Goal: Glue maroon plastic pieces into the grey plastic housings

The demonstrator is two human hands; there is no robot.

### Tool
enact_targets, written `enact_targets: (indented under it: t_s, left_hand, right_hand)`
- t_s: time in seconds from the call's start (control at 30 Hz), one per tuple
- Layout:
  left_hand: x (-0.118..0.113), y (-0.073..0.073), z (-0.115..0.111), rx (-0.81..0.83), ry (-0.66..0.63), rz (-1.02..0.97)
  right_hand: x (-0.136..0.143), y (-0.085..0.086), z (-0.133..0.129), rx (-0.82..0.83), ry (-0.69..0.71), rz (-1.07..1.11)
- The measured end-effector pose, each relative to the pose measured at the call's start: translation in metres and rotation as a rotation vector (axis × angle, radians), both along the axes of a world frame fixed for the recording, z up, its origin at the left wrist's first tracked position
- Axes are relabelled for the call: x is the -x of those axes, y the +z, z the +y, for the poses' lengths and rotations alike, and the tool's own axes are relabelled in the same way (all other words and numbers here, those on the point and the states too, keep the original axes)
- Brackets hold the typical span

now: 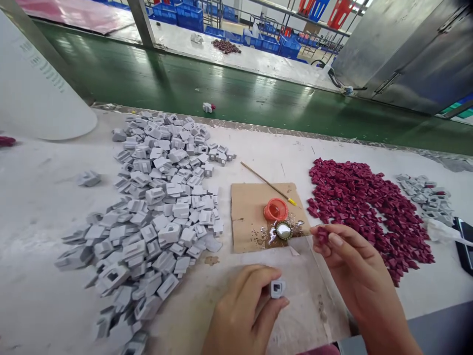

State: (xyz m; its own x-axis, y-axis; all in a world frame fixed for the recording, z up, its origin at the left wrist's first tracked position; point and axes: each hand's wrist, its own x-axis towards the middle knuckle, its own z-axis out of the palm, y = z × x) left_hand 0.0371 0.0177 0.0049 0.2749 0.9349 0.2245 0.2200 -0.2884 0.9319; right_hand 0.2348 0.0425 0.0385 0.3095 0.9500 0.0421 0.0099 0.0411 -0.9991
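Note:
Between the thumb and fingers of my left hand (246, 308) is a small grey plastic housing (277, 289), its square opening facing up towards me. My right hand (356, 268) pinches a small maroon plastic piece (322, 234) above the table, to the right of a cardboard sheet (242, 239). The two held parts are apart. On the cardboard stand a red cup (276, 210) of liquid and a wet bottle cap (284, 230). A thin stick (264, 178) with a yellow tip lies across the cardboard's far edge.
A large heap of grey housings (162, 197) covers the left of the table. Maroon pieces (354, 202) are heaped on the right, beside a smaller grey pile (424, 197). Beyond the table runs a green conveyor belt (240, 93) carrying a grey-and-maroon part (208, 107).

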Motion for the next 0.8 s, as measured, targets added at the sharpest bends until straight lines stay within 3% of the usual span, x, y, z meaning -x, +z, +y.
enact_targets:
  t_s: [0.13, 0.23, 0.33, 0.53, 0.8]
  left_hand:
    - [0.002, -0.005, -0.001, -0.068, 0.001, 0.121]
    - [0.002, -0.008, 0.000, -0.176, -0.044, 0.191]
    - [0.002, -0.008, 0.000, -0.182, -0.072, 0.184]
    - [-0.001, -0.004, -0.006, -0.077, 0.019, 0.203]
    - [-0.002, -0.002, -0.006, -0.026, 0.039, 0.109]
  right_hand:
    - [0.002, 0.000, -0.001, -0.072, -0.049, -0.385]
    - [0.003, 0.000, 0.004, -0.245, 0.034, -0.723]
    - [0.005, 0.000, 0.011, -0.358, 0.137, -0.925]
    - [0.009, -0.001, 0.017, -0.418, 0.183, -1.046]
    - [0.010, -0.004, 0.017, -0.427, 0.241, -1.080]
